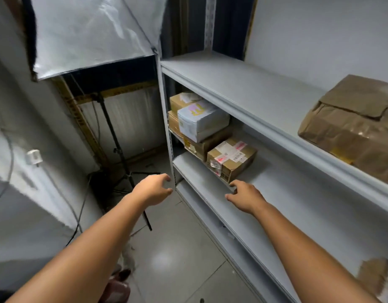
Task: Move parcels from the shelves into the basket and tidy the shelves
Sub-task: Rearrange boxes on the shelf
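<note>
Parcels cluster at centre frame, at the left end of the middle shelf (pixel 287 204). The labelled box (pixel 231 159) sits nearest the front edge, skewed to the shelf line. Behind it a white box (pixel 203 120) is stacked on a brown box (pixel 207 146), with another brown one half hidden at the back. Judgement: they were stacked into the corner to save room, which leaves the labelled box the easiest first pick.

Right hand (pixel 245 195) is at that box's near corner, fingers loosely curled, thumb apart, holding nothing. Whether it touches the corner: cannot tell. Left hand (pixel 153 189) is just left of the post (pixel 165 127), outside the shelf, also loosely curled and empty. Judgement: the hands are set about a box-width apart, shaping for a two-sided grab, and the left must clear the post first.

Wrapped parcel (pixel 350 127) lies alone on the top shelf (pixel 243 84), right of frame. A blurred brown parcel (pixel 376 278) shows at lower right. Basket not in view. Softbox (pixel 90 33) on a stand (pixel 114 136) fills the upper left.
</note>
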The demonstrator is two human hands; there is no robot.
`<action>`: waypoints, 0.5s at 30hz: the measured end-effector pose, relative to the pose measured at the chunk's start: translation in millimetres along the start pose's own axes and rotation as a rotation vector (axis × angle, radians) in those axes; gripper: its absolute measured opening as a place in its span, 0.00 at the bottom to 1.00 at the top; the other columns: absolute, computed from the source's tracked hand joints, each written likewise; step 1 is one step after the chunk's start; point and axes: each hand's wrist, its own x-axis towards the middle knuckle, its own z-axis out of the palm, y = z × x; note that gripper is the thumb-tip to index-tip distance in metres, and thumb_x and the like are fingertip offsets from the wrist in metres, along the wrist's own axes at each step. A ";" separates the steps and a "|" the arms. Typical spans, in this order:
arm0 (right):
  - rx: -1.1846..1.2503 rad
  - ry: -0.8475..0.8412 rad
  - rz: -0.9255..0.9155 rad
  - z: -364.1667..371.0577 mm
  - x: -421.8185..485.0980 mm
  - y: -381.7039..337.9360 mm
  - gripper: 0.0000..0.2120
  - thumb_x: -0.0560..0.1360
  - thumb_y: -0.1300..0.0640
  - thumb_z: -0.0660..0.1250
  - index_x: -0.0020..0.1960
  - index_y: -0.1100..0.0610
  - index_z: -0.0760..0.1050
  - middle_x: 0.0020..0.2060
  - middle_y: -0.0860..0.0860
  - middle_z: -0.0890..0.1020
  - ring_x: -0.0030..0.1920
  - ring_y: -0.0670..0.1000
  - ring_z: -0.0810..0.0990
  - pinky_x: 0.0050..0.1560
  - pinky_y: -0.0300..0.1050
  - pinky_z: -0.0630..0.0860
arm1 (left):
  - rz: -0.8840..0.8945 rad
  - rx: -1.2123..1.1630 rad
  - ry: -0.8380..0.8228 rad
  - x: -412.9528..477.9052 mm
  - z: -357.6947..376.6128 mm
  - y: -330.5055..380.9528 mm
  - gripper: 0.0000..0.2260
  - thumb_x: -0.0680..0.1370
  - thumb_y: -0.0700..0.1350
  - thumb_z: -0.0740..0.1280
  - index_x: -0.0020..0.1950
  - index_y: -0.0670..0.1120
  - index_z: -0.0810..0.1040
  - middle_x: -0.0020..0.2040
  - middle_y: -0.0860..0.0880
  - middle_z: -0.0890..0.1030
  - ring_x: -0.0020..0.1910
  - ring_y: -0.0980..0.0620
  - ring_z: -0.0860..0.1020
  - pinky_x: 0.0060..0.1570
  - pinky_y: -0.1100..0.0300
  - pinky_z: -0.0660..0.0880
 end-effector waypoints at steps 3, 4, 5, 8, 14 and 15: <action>0.023 0.021 0.048 -5.9 35.0 15.1 0.24 0.77 0.47 0.67 0.71 0.52 0.70 0.65 0.55 0.78 0.63 0.58 0.76 0.59 0.48 0.73 | 0.019 -0.014 -0.009 42.4 3.9 18.6 0.20 0.79 0.54 0.66 0.69 0.52 0.72 0.65 0.48 0.77 0.63 0.48 0.75 0.60 0.54 0.73; 0.033 0.025 0.062 -7.4 45.7 18.7 0.24 0.77 0.48 0.67 0.71 0.52 0.70 0.64 0.56 0.78 0.63 0.58 0.76 0.59 0.48 0.73 | 0.028 -0.018 -0.015 54.8 6.1 24.5 0.19 0.79 0.53 0.66 0.69 0.52 0.73 0.64 0.48 0.77 0.62 0.48 0.76 0.60 0.53 0.74; 0.042 0.030 0.076 -8.4 55.9 21.4 0.24 0.78 0.48 0.67 0.71 0.52 0.70 0.64 0.56 0.78 0.63 0.58 0.76 0.58 0.48 0.73 | 0.038 -0.017 -0.018 66.5 8.7 29.5 0.18 0.79 0.53 0.66 0.69 0.52 0.73 0.64 0.48 0.78 0.62 0.48 0.76 0.60 0.53 0.74; 0.102 0.058 0.122 -8.5 85.3 27.1 0.23 0.78 0.48 0.67 0.70 0.53 0.70 0.62 0.56 0.79 0.61 0.58 0.77 0.58 0.48 0.74 | 0.063 -0.019 -0.028 103.9 17.4 41.3 0.18 0.79 0.52 0.65 0.69 0.51 0.73 0.63 0.47 0.78 0.61 0.48 0.76 0.58 0.54 0.74; 0.235 0.171 0.211 5.5 144.1 38.0 0.22 0.79 0.49 0.67 0.69 0.55 0.70 0.63 0.55 0.79 0.62 0.58 0.77 0.59 0.49 0.73 | 0.125 -0.078 -0.053 184.3 46.0 53.5 0.22 0.79 0.55 0.65 0.71 0.49 0.71 0.65 0.45 0.78 0.62 0.46 0.76 0.61 0.50 0.75; 0.265 0.192 0.225 8.5 153.4 40.1 0.22 0.79 0.49 0.67 0.69 0.55 0.70 0.64 0.55 0.78 0.63 0.58 0.76 0.59 0.49 0.73 | 0.133 -0.104 -0.045 196.0 51.0 56.7 0.23 0.79 0.55 0.65 0.72 0.49 0.71 0.66 0.45 0.77 0.62 0.45 0.76 0.61 0.50 0.74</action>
